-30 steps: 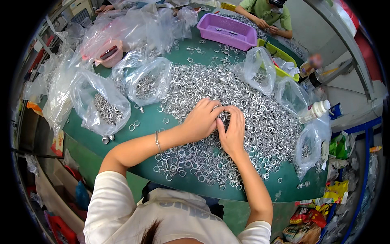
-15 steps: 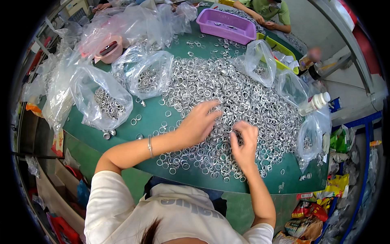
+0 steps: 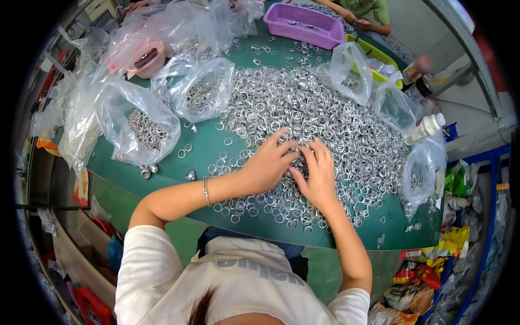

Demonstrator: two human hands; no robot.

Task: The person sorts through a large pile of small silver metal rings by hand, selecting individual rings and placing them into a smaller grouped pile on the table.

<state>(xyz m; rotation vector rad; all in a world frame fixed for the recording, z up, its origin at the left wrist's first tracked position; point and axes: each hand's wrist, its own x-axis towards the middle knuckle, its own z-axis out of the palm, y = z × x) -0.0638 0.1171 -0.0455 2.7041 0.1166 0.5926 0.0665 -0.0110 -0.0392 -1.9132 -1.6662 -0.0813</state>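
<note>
A broad heap of loose silver metal rings (image 3: 303, 103) covers the middle of the green table (image 3: 184, 168). My left hand (image 3: 269, 165), with a thin bracelet on its wrist, rests over the near-left part of the heap, fingers spread among the rings. Close beside it, my right hand (image 3: 318, 176) reaches forward into the rings, its thumb held apart from the fingers. The fingertips of both hands almost meet. No ring can be made out in either grasp. Scattered single rings lie on the green surface around my left forearm.
Clear plastic bags with rings stand at the left (image 3: 143, 130) and right (image 3: 417, 179). A purple basin (image 3: 303, 30), a yellow-green basket (image 3: 374, 54) and a pink bowl (image 3: 149, 59) stand farther back. A white-capped bottle (image 3: 425, 129) leans at the right. Another person (image 3: 371, 16) sits across.
My right hand has moved left and forward, toward my left hand. The left hand has shifted slightly, and the two sets of fingers have come together over the rings.
</note>
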